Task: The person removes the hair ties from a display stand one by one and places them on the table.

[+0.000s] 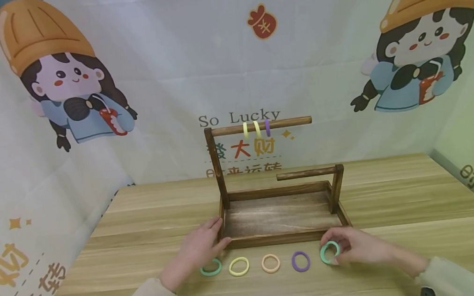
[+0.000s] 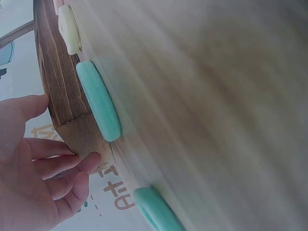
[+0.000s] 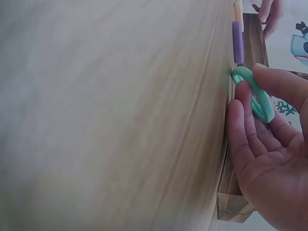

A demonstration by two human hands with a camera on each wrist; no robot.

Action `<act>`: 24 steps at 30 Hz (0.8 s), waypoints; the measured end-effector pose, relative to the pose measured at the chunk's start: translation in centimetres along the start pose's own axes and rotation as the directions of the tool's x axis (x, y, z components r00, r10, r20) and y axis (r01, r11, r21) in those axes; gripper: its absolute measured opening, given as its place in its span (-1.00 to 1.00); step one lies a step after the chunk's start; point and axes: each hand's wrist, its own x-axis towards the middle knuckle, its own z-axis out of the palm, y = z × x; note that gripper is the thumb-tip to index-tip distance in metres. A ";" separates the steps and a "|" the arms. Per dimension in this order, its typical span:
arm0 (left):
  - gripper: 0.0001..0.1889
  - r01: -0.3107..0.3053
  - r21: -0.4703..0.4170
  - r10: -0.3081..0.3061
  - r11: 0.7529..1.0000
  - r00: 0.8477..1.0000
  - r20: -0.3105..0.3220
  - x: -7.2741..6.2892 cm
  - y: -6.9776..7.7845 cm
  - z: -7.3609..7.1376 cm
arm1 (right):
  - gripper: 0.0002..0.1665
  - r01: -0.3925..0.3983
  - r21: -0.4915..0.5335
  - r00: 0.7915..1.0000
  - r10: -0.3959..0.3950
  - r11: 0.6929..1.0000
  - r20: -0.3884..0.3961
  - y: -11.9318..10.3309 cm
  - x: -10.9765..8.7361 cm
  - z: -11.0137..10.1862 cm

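My right hand [image 1: 361, 245] pinches a mint-green ring [image 1: 325, 254] between thumb and fingers, just before the front right corner of a dark wooden rack [image 1: 279, 239]. The right wrist view shows this ring tilted up off the tabletop. My left hand [image 1: 197, 248] rests at the rack's front left corner, thumb at the front wall, fingers loosely bent beside the left wall. Close under it lies a green ring [image 1: 211, 274]. Another green ring [image 2: 156, 209] shows in the left wrist view, hidden in the head view. Yellow [image 1: 239, 273], peach [image 1: 271, 270] and purple [image 1: 301, 269] rings lie between the hands.
The rack's tall left post carries a high bar [image 1: 291, 122] with two yellow rings [image 1: 246, 130] and a purple ring [image 1: 267, 128] on it. A lower bar [image 1: 303, 174] juts left from the short right post. A printed cloth [image 1: 318, 65] hangs behind the wooden table [image 1: 394, 200].
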 end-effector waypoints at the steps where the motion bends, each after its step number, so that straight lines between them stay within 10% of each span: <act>1: -0.36 0.000 0.001 0.000 1.000 1.000 0.001 0.0 0.0 0.0 | -0.62 -0.010 -0.006 1.000 0.010 1.000 -0.005 0.0 0.0 0.0; 24: -0.37 -0.010 0.011 0.010 1.000 1.000 -0.014 -0.1 -0.1 0.0 | -0.59 -0.033 -0.182 0.990 0.008 0.983 -0.140 -2.2 0.3 -1.3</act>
